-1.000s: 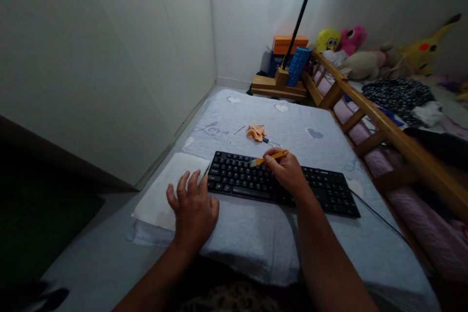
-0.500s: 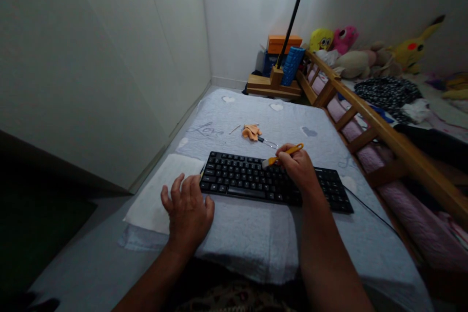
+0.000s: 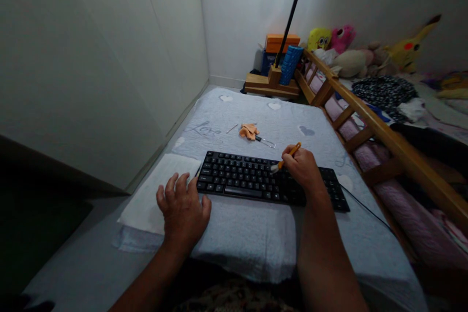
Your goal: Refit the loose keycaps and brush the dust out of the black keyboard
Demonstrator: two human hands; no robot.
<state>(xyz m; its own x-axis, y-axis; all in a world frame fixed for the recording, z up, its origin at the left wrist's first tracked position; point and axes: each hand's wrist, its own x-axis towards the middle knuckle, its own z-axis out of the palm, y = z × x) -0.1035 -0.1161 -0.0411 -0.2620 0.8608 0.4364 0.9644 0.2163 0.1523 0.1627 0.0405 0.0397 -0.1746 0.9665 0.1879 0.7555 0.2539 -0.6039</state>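
A black keyboard [image 3: 237, 175] lies across the cloth-covered table in front of me. My right hand [image 3: 302, 168] grips a small brush [image 3: 288, 153] with a yellow handle, its pale bristles on the keys right of the middle. That hand and forearm hide part of the keyboard's right side. My left hand [image 3: 185, 209] rests with fingers spread by the keyboard's left end, partly over a white cloth or paper sheet [image 3: 146, 204]. Beyond the keyboard lie a crumpled orange cloth [image 3: 249, 131], a wire-looped tool with a dark handle [image 3: 265, 142] and a thin stick [image 3: 232, 128].
A wooden bed rail [image 3: 365, 107] runs along the right, with plush toys [image 3: 360, 61] behind it. White cabinet doors [image 3: 109, 58] stand at the left. Past the table's far edge is a wooden stand [image 3: 272, 83] with a black pole. The keyboard's cable [image 3: 365, 207] trails right.
The brush has moved right along the keys and is tilted more steeply, with my right hand still around it. My left hand stays by the keyboard's left end. The view has shifted slightly.
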